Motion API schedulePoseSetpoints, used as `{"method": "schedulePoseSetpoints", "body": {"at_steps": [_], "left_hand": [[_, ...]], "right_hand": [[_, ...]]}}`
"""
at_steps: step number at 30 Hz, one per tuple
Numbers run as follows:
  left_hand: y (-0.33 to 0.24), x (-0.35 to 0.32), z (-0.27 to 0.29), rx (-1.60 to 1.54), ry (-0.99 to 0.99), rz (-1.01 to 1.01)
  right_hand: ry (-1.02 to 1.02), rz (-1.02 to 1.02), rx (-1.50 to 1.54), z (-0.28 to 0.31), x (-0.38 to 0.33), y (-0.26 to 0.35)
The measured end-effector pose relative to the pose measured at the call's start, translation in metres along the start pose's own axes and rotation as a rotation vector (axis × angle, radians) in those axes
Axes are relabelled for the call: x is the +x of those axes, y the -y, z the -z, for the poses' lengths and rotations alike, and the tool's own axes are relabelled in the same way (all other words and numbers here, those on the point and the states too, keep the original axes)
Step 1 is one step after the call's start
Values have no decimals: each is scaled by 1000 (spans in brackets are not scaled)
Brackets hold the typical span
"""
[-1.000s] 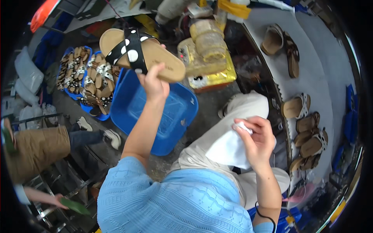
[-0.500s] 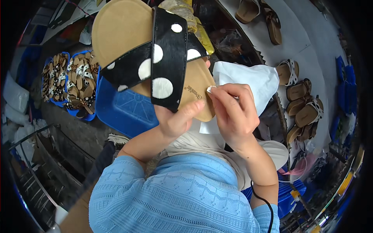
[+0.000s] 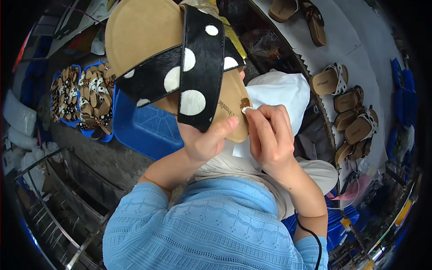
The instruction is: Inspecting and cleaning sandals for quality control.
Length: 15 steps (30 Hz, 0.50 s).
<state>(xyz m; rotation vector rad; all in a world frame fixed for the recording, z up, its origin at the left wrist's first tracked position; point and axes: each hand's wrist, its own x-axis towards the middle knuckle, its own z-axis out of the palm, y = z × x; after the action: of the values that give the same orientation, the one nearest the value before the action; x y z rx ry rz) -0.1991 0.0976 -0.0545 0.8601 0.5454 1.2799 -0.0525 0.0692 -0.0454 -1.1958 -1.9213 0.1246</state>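
Held up before me is a slide sandal (image 3: 144,27) with a tan footbed and crossed black straps dotted in white. My left hand (image 3: 204,143) grips it near the heel, thumb pressed on the footbed, other fingers mostly hidden beneath. A dark brown patch (image 3: 245,103) shows close to the footbed's right edge. Just below that patch, my right hand (image 3: 273,137) pinches a small white wad (image 3: 246,110) between thumb and fingertips, at the sandal's edge. Whether the wad is cloth or paper I cannot tell. Beyond my right hand, a white sheet (image 3: 288,92) lies over my lap.
A blue bin (image 3: 148,126) stands behind the sandal. To its left, blue crates (image 3: 96,96) hold many sandals. On the right, a pale worktop (image 3: 360,67) carries several finished-looking sandals (image 3: 327,81). A metal rack (image 3: 67,216) is at lower left.
My right hand has shifted slightly down with the white wad, and the brown patch on the footbed now shows. The sandal and left hand have barely moved.
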Motion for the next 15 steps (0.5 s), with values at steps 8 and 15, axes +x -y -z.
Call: {"method": "schedulePoseSetpoints", "body": {"at_steps": [8,15], "left_hand": [[-2,1,2,-98,-80,48],[-1,3,11,-93,-84,72]], "right_hand": [[18,9,60,-2,1,-4],[14,12,70,-14,11,-6]]}}
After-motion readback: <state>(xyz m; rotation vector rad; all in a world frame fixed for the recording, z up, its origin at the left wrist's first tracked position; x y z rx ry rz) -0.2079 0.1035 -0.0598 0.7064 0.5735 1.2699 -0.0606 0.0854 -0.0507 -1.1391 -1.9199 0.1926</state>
